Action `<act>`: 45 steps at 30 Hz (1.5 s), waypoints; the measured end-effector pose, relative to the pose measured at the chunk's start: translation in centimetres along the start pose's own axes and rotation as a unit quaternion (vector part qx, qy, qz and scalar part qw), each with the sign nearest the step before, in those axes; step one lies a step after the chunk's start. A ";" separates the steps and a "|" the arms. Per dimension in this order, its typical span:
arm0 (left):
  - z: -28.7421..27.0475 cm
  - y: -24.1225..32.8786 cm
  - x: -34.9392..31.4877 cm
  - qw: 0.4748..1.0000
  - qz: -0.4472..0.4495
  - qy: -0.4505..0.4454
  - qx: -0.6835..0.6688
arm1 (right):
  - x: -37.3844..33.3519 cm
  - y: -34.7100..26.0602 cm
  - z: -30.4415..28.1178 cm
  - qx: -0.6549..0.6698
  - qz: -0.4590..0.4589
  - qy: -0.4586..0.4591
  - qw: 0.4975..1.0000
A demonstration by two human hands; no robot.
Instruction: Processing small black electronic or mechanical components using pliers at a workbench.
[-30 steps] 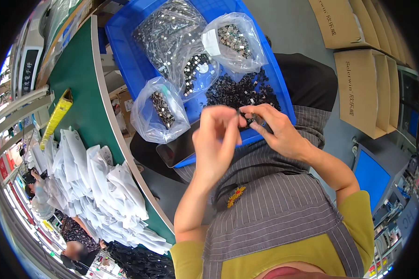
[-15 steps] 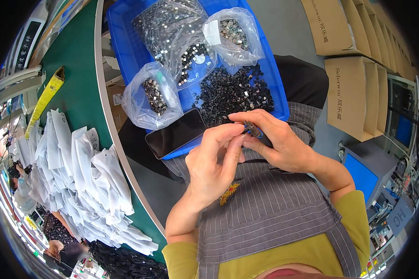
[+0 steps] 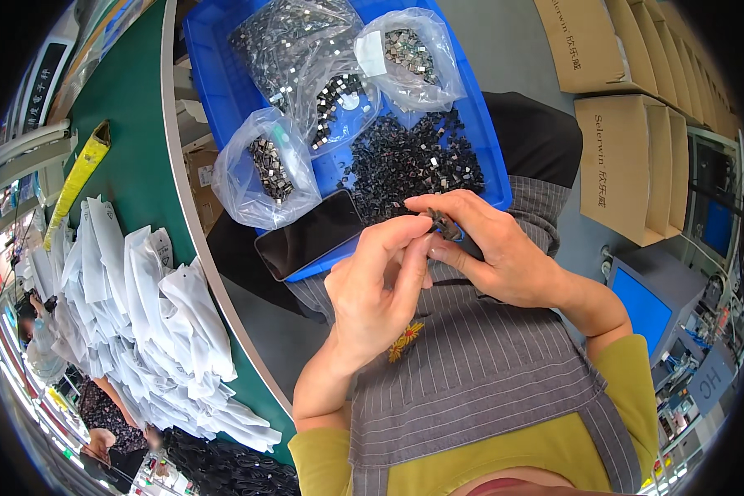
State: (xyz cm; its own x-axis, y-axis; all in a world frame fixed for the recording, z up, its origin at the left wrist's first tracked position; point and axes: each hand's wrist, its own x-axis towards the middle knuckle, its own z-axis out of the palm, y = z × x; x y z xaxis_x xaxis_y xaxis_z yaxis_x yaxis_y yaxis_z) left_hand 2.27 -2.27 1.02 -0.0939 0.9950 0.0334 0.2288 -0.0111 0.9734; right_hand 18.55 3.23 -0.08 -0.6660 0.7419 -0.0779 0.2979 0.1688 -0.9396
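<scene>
Over the near edge of a blue plastic bin [image 3: 492, 157], my two hands meet in front of the apron. My right hand [image 3: 504, 252] grips a small cluster of dark pieces [image 3: 445, 225] between thumb and forefinger. My left hand [image 3: 380, 281] is pinched closed against the cluster's left side; whatever its fingertips hold is too small to make out. Beyond the hands, a heap of small black parts [image 3: 413, 165] lies loose in the bin. A black smartphone [image 3: 310, 236] rests across the bin's near left corner.
Clear bags of small metallic pieces [image 3: 273, 169] sit in the bin. A green table [image 3: 132, 165] on the left bears white pouches [image 3: 149, 306] and a yellow strip [image 3: 78, 182]. Cardboard boxes [image 3: 628, 165] and a monitor [image 3: 641, 310] stand at right. Another person [image 3: 112, 446] is at lower left.
The dark cluster has turned slightly between my fingers. Both hands stay nearly in place, and the whole view has shifted a little.
</scene>
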 end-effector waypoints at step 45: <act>-2.1 -0.2 2.8 0.912 -0.230 -0.220 -0.260 | -1.2 1.1 1.2 0.021 0.044 -0.026 0.998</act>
State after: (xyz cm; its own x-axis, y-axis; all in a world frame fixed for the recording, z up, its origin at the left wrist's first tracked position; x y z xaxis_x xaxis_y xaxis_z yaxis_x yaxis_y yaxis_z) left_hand -0.06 0.35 1.41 0.3593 0.8489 -0.3877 -0.2381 0.4851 0.8414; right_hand 18.85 1.72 -1.46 -0.6741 0.7172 -0.1767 0.3289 0.0771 -0.9412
